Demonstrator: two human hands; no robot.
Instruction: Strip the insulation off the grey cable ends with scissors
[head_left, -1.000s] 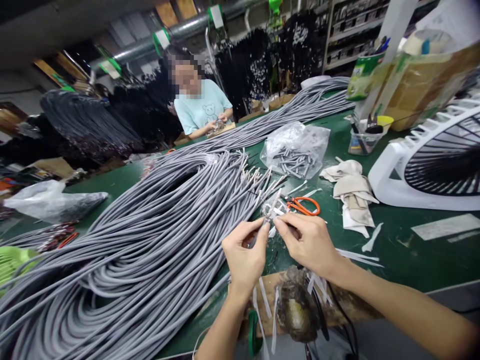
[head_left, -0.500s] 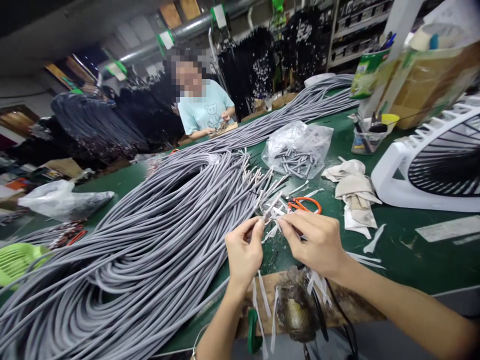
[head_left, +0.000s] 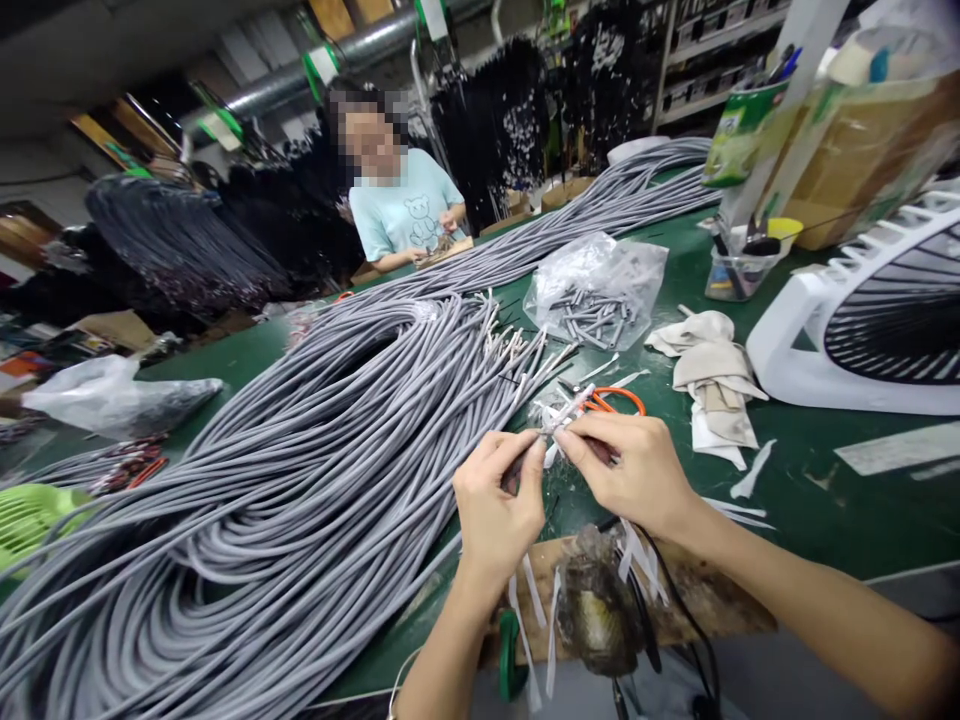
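Observation:
My left hand is closed in a pinch on the end of a grey cable, most of which its fingers hide. Close beside it, my right hand pinches something small at that cable's tip; its fingers cover what it is. Both sets of fingertips almost meet above the green table. Just beyond them lie white strips and orange-handled scissors. To the left spreads a large coiled bundle of grey cables, its pale stripped ends pointing towards my hands.
Below my hands, a brown-coated device sits on a wooden board with white strips hanging nearby. A plastic bag of grey tube pieces, a cloth and a white fan stand beyond. A person works across the table.
My left hand has shifted slightly right, and its fingers now lie closer together. The right hand's fingertips stay against the left's. The view has tilted a little.

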